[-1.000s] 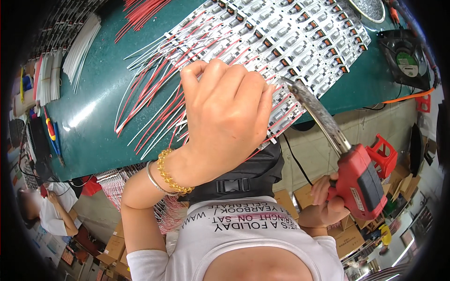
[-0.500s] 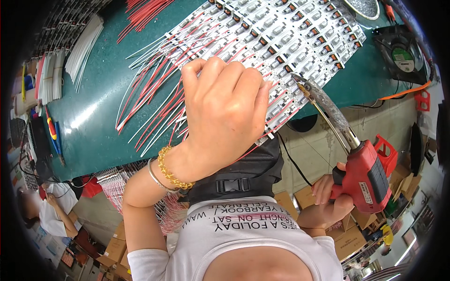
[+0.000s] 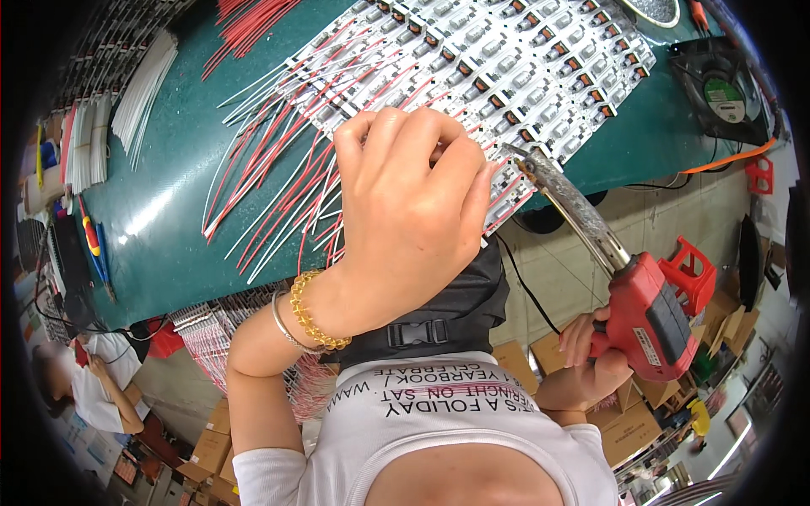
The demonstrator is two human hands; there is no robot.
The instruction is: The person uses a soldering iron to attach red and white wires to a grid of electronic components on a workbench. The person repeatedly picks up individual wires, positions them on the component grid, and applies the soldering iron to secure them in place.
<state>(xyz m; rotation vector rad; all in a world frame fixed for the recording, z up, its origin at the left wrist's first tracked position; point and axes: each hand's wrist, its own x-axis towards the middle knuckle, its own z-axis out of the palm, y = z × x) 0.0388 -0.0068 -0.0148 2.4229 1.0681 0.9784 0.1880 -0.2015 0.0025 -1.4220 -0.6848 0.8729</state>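
A red soldering gun (image 3: 648, 316) with a black grip pad is in my right hand (image 3: 595, 350), its fingers wrapped around the handle. Its long metal barrel reaches up-left, and the tip lies over the white circuit board panel (image 3: 540, 76), close to my left hand (image 3: 413, 202). Curled above the panel's near left part, my left hand has its fingers drawn together; the fingertips and whatever they hold are hidden. Red and white wires (image 3: 283, 169) fan out from the panel's left edge, some of them passing beneath my left hand. Rows of small components cover the panel.
On the green table (image 3: 169, 244) lie bundles of red wires (image 3: 249, 29) and white wires (image 3: 145, 97), plus a red-yellow screwdriver (image 3: 90, 232). A black fan (image 3: 717, 93) and a metal-rimmed dish (image 3: 658, 10) stand at the far right. Another person (image 3: 105, 379) sits at lower left.
The soldering gun has shifted left and slightly down, bringing its tip nearer my left hand. My left hand's fingers have changed their bend a little over the panel.
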